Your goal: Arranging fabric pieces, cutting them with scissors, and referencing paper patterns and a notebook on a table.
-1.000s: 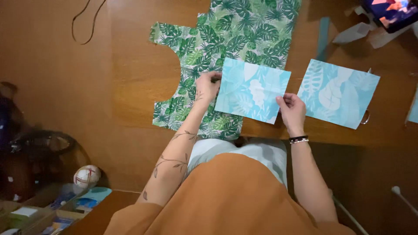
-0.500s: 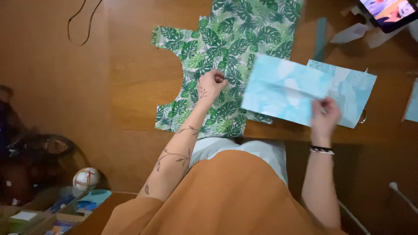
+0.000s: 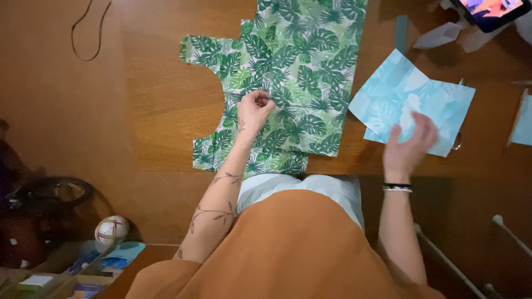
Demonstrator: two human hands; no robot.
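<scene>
A piece of green leaf-print fabric (image 3: 299,72) with a curved cut-out on its left side lies flat on the wooden table (image 3: 155,111). My left hand (image 3: 254,109) rests on it near the cut-out, fingers curled, pressing the cloth. To the right lie two light blue leaf-print fabric pieces (image 3: 410,99), overlapping. My right hand (image 3: 411,145) hovers over their near edge, blurred, fingers spread and holding nothing.
A dark cord (image 3: 88,33) loops at the table's far left. A tablet screen (image 3: 490,11) and pale scraps (image 3: 438,36) sit at the far right corner, and another blue piece (image 3: 522,119) at the right edge. A ball (image 3: 111,230) and boxes lie on the floor at left.
My right hand carried the blue fabric piece to the right, laid it on the other blue piece and let go. My left hand stayed on the green fabric.
</scene>
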